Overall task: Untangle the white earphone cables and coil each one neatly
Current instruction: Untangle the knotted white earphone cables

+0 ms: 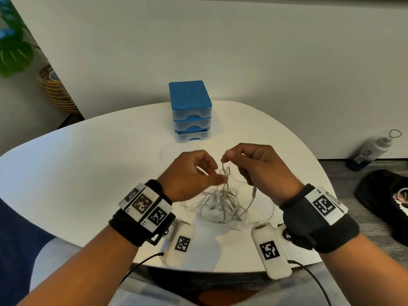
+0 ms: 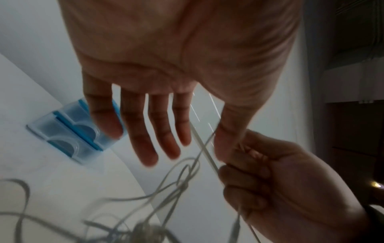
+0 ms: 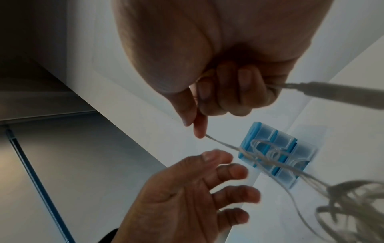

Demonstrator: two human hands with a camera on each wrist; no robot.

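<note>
White table [image 1: 88,164] bears tangled, knotted white earphone cables [image 1: 223,202].

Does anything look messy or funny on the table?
Yes. The white earphone cables lie in one knotted heap on the table, loops crossing everywhere, none coiled. The right hand pinches a strand up from it. The blue drawer box's bottom drawer sticks out a little.

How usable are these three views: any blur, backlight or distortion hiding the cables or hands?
Head view: sharp, evenly lit, with wide-angle bending at the table edge. Left wrist view: left hand backlit and dim, fingertips and earphone cables motion-blurred. Right wrist view: right hand shadowed, cables smeared near the lens.
</note>
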